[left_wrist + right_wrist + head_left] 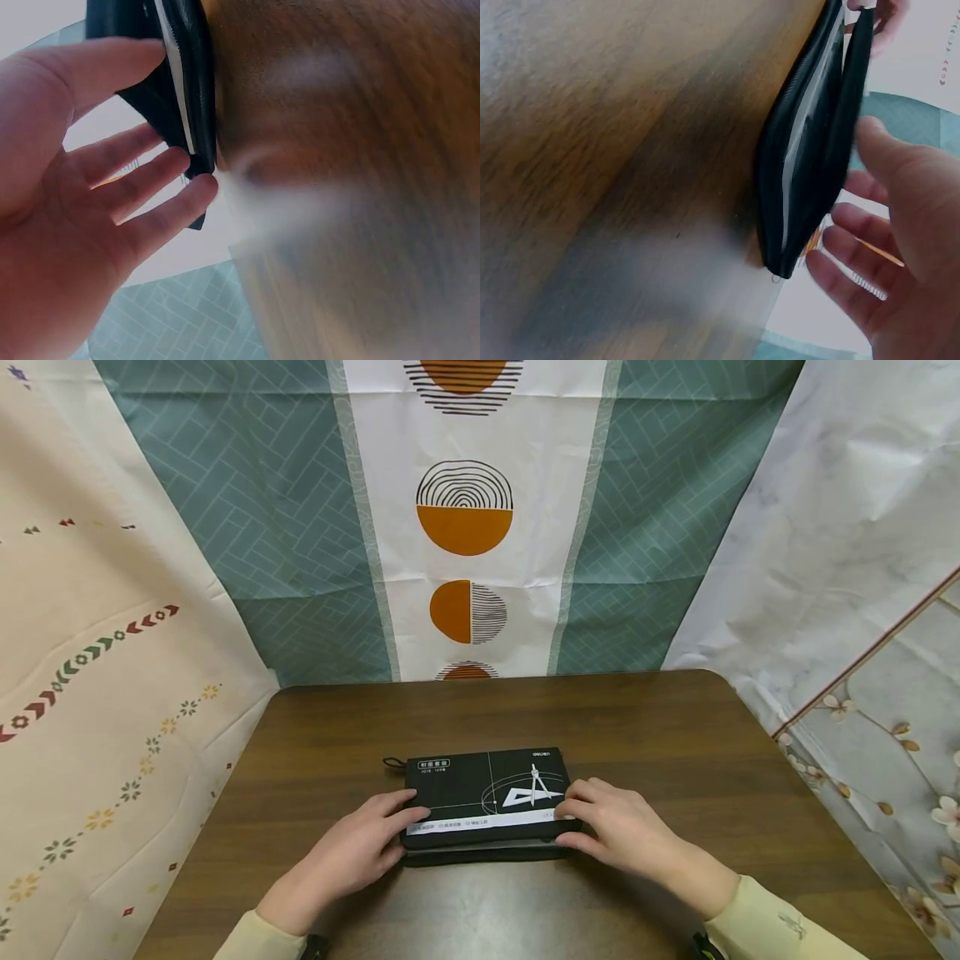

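Observation:
A black zip case (480,793) lies flat on the table, its lid printed with a compass and a set square above a white band. Its near side is unzipped, and a gap shows between lid and base. My left hand (360,843) holds the lid at its left end, fingertips on top and thumb at the near edge. At the other end my right hand (618,827) holds the lid corner, index finger on top and thumb by the near edge. In the right wrist view the lid (847,120) stands raised from the base; the contents are hidden in shadow.
The brown wooden table (330,718) has rounded far corners. Behind it hangs a patterned cloth (652,510), with further cloths at the left (112,693) and right (847,502). A short cord loop (393,762) sticks out from the case's far left corner.

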### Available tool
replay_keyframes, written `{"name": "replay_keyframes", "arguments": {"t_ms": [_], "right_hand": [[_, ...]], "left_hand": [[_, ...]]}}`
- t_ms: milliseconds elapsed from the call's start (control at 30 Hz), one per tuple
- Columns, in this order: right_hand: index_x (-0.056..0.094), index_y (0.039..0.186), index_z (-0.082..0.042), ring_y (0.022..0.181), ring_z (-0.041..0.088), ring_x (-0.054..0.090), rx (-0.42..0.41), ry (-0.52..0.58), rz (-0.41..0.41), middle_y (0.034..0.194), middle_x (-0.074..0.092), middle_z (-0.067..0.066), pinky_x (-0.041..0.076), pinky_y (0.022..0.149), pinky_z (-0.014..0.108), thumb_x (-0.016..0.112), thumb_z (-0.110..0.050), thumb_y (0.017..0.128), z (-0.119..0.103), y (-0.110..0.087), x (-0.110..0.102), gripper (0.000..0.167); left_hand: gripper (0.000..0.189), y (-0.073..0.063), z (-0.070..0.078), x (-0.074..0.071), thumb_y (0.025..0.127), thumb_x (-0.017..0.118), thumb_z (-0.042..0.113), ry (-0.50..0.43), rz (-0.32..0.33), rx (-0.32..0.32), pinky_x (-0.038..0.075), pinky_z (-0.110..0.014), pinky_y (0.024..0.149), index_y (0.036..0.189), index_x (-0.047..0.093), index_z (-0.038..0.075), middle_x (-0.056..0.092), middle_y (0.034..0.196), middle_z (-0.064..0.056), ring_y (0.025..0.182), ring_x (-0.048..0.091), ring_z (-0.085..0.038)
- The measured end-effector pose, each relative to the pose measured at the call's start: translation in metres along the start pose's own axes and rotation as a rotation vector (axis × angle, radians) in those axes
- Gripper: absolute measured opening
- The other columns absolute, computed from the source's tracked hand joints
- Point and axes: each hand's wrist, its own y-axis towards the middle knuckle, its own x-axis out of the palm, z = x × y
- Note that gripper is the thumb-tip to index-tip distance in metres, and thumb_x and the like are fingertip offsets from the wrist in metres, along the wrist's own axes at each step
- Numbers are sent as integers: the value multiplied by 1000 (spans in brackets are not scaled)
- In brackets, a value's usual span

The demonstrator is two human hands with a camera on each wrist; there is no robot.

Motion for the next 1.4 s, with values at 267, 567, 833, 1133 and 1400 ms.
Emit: {"name": "replay_keyframes", "arguments": {"t_ms": [267, 567, 833, 1133, 1400], "right_hand": [[77, 136, -22, 125, 22, 65, -8, 25, -143, 138, 69, 2, 64, 91, 45, 92, -38, 93, -2, -2, 3, 49], [77, 130, -18, 118, 22, 66, 36, 75, -160, 132, 69, 4, 65, 91, 43, 99, -17, 85, -5, 0, 10, 49], [78, 120, -17, 107, 19, 65, 53, 39, -180, 120, 68, 0, 64, 90, 39, 100, -12, 82, -5, 6, 16, 44], [79, 117, -15, 105, 20, 65, 72, 11, -178, 117, 68, 0, 64, 87, 38, 100, -10, 81, 2, 11, 17, 42], [78, 115, -18, 105, 17, 64, 35, 111, -258, 117, 68, -3, 63, 88, 39, 97, -15, 86, 16, 23, 6, 35]], "left_hand": [[64, 6, 8, -5, 95, 90, 22, -100, -160, -86, 48, -74, 110, 154, 65, 21, 47, 167, -24, 151, 45, -52], [69, 37, 37, 12, 93, 90, 46, -16, -170, -14, 37, -74, 120, 153, 65, 22, 45, 170, -20, 159, 34, -48], [68, 73, 68, 35, 97, 87, 44, 181, -193, 87, 43, -62, 121, 157, 61, 26, 52, 167, -9, 156, 45, -36], [63, 90, 74, 39, 97, 88, 34, 193, -163, 90, 45, -65, 118, 155, 64, 27, 55, 165, -8, 152, 50, -38], [54, 101, 84, 42, 97, 88, 36, 191, -154, 45, 52, -69, 110, 149, 72, 33, 62, 159, -11, 144, 58, -44]]}}
